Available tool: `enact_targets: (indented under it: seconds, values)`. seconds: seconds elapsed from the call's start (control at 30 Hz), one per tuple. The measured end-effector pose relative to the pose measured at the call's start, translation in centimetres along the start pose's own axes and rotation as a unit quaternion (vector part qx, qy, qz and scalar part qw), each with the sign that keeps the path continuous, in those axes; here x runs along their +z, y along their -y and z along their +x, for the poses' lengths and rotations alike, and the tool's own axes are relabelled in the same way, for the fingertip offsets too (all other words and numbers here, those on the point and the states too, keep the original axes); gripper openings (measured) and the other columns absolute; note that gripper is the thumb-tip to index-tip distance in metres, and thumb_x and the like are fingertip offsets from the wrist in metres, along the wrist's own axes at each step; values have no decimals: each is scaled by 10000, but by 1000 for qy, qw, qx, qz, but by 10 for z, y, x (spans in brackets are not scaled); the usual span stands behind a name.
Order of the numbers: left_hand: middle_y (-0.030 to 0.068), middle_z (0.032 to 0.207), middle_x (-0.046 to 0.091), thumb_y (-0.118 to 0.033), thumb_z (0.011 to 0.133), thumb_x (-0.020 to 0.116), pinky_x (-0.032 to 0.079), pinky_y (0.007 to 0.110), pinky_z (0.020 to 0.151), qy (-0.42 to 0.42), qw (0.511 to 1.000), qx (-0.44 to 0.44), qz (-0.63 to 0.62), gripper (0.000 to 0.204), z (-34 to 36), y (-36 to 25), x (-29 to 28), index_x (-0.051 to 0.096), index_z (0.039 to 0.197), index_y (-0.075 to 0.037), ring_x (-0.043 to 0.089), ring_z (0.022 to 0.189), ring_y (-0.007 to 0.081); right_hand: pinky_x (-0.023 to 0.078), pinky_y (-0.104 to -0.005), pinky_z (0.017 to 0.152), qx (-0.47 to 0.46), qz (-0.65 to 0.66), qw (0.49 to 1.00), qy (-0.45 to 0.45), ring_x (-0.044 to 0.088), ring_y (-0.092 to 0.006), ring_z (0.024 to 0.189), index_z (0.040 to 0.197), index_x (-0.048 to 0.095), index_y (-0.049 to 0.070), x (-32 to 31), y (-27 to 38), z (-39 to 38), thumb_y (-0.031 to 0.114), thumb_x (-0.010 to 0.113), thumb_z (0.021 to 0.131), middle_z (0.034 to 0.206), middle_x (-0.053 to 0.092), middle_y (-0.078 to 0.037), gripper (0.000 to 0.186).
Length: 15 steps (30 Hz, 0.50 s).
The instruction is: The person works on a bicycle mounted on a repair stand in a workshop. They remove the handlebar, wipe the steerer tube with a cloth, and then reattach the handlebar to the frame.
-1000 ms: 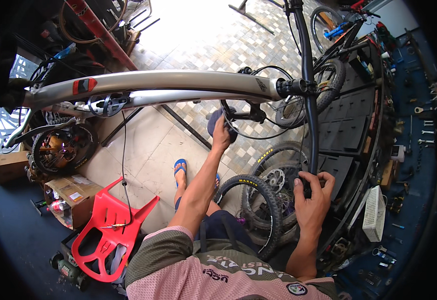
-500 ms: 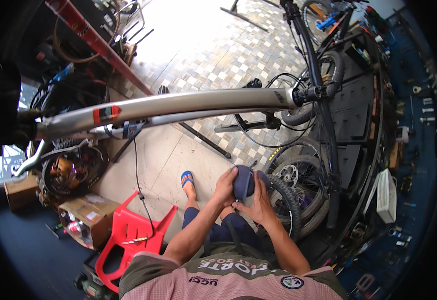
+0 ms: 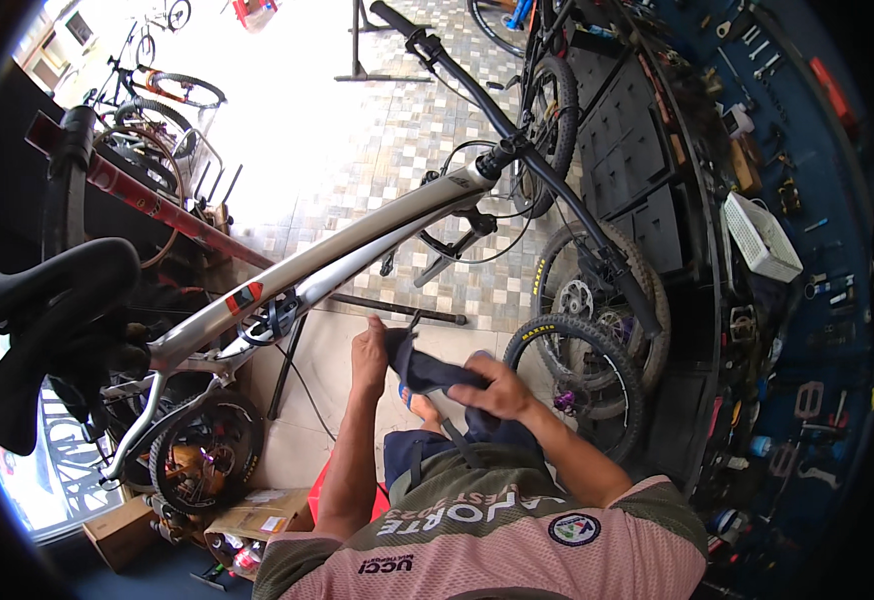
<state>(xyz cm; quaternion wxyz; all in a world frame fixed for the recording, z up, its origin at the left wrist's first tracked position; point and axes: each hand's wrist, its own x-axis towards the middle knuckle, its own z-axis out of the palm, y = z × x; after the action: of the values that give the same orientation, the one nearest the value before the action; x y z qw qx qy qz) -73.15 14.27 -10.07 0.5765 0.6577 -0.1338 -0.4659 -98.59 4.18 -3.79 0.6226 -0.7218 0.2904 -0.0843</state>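
Between my hands, in front of my body, is a dark navy soft pouch-like thing (image 3: 429, 369), with a small loop sticking up from its far edge. My left hand (image 3: 369, 356) grips its left end. Closed on its right end is my right hand (image 3: 503, 388), a little blurred. I cannot make out whether the pouch is open or what it holds. Just beyond my hands stretches a silver bicycle frame (image 3: 332, 258), with a black saddle (image 3: 47, 310) at the left and a dark handlebar (image 3: 557, 185) at the right.
Bicycle wheels (image 3: 597, 400) lean to my right, beside black drawers (image 3: 612, 130) and a tool wall with a white basket (image 3: 760, 238). A dark stand leg (image 3: 397, 308) lies on the floor. Cardboard boxes (image 3: 257, 512) and a red plastic chair (image 3: 329, 490) are at lower left.
The pouch has gone from a rounded shape to a longer, stretched one. My hands are farther apart, the left having moved left. My view has turned, so the bicycle frame now slants.
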Motion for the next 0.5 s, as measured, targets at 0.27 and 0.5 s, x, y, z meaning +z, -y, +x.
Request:
enact_targets:
  seconds: [0.27, 0.5]
  values:
    - [164, 1199, 718, -168, 926, 806, 580, 394, 905, -83, 819, 407, 396, 309, -66, -167, 7, 725, 1183, -16, 732, 1066, 313, 553, -367, 941, -244, -49, 889, -385, 696, -264, 1043, 1255, 615, 32, -111, 115, 83, 188, 734, 946, 1154, 691, -123, 367]
    - [164, 1091, 753, -587, 940, 699, 475, 449, 1000, -219, 590, 378, 679, 580, 0, -211, -24, 749, 1118, -38, 698, 1082, 321, 574, -479, 851, -204, -549, 739, -332, 635, -383, 1074, 1134, 699, 97, -138, 99, 198, 173, 764, 880, 1158, 595, -189, 273]
